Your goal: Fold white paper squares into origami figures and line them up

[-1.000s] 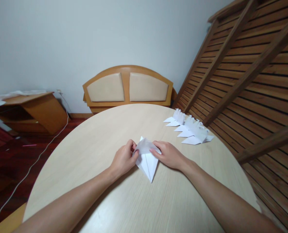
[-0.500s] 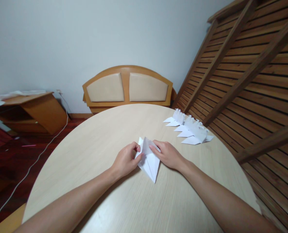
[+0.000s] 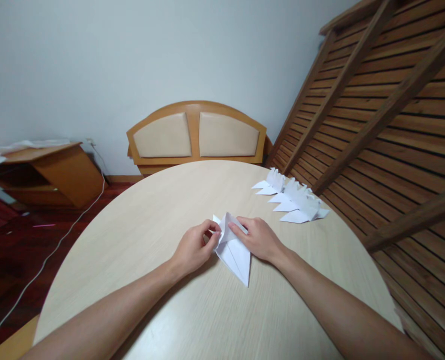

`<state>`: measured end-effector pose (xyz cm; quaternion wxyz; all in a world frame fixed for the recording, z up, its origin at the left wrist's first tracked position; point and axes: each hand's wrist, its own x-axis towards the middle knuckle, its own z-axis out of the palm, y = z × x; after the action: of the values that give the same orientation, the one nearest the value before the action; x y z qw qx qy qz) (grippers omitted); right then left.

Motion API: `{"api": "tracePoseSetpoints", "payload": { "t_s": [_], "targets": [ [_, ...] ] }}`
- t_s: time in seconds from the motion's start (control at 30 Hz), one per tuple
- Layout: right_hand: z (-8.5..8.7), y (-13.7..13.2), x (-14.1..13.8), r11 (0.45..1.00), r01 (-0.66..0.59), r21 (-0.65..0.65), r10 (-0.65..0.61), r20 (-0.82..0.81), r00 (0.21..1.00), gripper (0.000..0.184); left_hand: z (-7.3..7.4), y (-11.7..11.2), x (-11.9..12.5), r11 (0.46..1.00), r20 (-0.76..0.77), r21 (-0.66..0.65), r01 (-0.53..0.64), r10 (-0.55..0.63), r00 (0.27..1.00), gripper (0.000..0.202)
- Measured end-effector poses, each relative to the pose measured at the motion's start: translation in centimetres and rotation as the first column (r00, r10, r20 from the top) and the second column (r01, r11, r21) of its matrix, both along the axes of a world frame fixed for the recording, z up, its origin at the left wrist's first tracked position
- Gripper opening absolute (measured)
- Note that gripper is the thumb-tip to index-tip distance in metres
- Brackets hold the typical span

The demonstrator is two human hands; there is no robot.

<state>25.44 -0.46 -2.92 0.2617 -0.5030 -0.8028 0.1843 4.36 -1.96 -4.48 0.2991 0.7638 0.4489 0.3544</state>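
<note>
A white folded paper piece (image 3: 235, 252), kite-shaped with its point toward me, lies on the round pale wooden table (image 3: 162, 210). My left hand (image 3: 194, 247) pinches the paper's upper left flap between thumb and fingers. My right hand (image 3: 258, 237) rests on the paper's upper right part, fingertips pressing a fold near the top. Both hands meet at the paper's upper end, which is partly hidden by the fingers.
A row of finished white folded paper figures (image 3: 295, 200) stands at the table's right side. A wooden chair back with beige pads (image 3: 195, 132) is behind the table. A slatted wooden frame (image 3: 387, 115) leans at the right, and a low cabinet (image 3: 53, 170) and cable are at the left.
The paper's lower point has swung to the right, and the upper flap has been folded down. Both hands stay at the paper's top, shifted slightly.
</note>
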Motion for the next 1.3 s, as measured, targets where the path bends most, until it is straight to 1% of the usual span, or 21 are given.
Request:
{"api": "tracePoseSetpoints", "payload": {
  "t_s": [0.1, 0.2, 0.23, 0.4, 0.43, 0.5, 0.53, 0.57, 0.67, 0.8, 0.97, 1.03, 1.13, 1.23, 1.3],
  "targets": [
    [-0.1, -0.1, -0.1, 1.0, -0.008, 0.015, 0.008, 0.007, 1.0, 0.047, -0.2, 0.0, 0.0, 1.0, 0.073, -0.031, -0.007, 0.009, 0.997, 0.017],
    [-0.1, -0.2, -0.3, 0.999, -0.026, 0.022, 0.026, 0.014, 1.0, 0.048, -0.3, 0.1, 0.1, 0.998, 0.128, -0.064, -0.012, 0.02, 0.992, 0.03],
    [-0.1, -0.2, -0.3, 0.999, -0.025, 0.024, 0.025, 0.012, 1.0, 0.047, -0.3, 0.1, 0.1, 0.998, 0.122, -0.064, -0.016, 0.024, 0.992, 0.031],
    [0.2, -0.2, -0.2, 0.999, -0.026, 0.025, 0.027, -0.069, 0.997, 0.038, -0.4, 0.4, -0.1, 0.996, 0.061, -0.052, -0.075, 0.078, 0.995, 0.021],
    [0.2, -0.1, -0.1, 0.999, -0.021, 0.029, 0.023, -0.091, 0.996, 0.036, -0.4, 0.5, -0.1, 0.994, 0.065, -0.058, -0.093, 0.097, 0.993, 0.021],
    [0.2, 0.0, 0.0, 0.999, -0.007, 0.042, 0.012, -0.119, 0.993, 0.023, -0.6, 0.7, -0.2, 0.99, 0.072, -0.069, -0.124, 0.129, 0.989, 0.021],
    [0.2, 0.0, 0.1, 0.999, -0.004, 0.049, 0.01, -0.122, 0.992, 0.017, -0.7, 0.8, -0.3, 0.988, 0.073, -0.073, -0.134, 0.139, 0.988, 0.021],
    [0.1, 0.0, 0.1, 0.998, -0.007, 0.056, 0.013, -0.118, 0.993, 0.014, -0.7, 0.9, -0.3, 0.987, 0.069, -0.076, -0.141, 0.147, 0.987, 0.022],
    [0.1, -0.1, 0.1, 0.998, -0.027, 0.053, 0.032, -0.097, 0.995, 0.018, -0.8, 1.0, -0.5, 0.983, 0.019, -0.067, -0.17, 0.172, 0.985, 0.023],
    [0.3, -0.5, -0.3, 0.999, -0.053, -0.001, 0.052, -0.102, 0.993, 0.024, -0.5, 0.8, -0.6, 0.976, -0.121, -0.011, -0.218, 0.215, 0.969, 0.034],
    [0.1, -1.1, -1.0, 0.997, -0.078, -0.02, 0.078, -0.039, 0.996, 0.05, -0.3, 0.7, -0.7, 0.968, -0.249, 0.045, -0.246, 0.25, 0.936, 0.05],
    [-0.1, -1.1, -1.2, 0.996, -0.093, 0.005, 0.093, -0.007, 0.996, 0.054, -0.4, 0.7, -0.7, 0.969, -0.269, 0.058, -0.24, 0.247, 0.931, 0.052],
    [-0.3, -1.1, -1.4, 0.985, -0.164, 0.05, 0.163, 0.027, 0.986, 0.051, -0.6, 0.9, -0.8, 0.972, -0.291, 0.077, -0.223, 0.235, 0.927, 0.049],
    [-0.3, -0.9, -1.3, 0.971, -0.226, 0.075, 0.222, 0.05, 0.974, 0.048, -0.5, 1.0, -1.1, 0.977, -0.336, 0.094, -0.193, 0.213, 0.918, 0.038],
    [-0.4, -0.8, -1.2, 0.966, -0.243, 0.086, 0.238, 0.067, 0.969, 0.044, -0.2, 1.0, -1.3, 0.978, -0.398, 0.137, -0.157, 0.199, 0.895, 0.03]
  ]
}}
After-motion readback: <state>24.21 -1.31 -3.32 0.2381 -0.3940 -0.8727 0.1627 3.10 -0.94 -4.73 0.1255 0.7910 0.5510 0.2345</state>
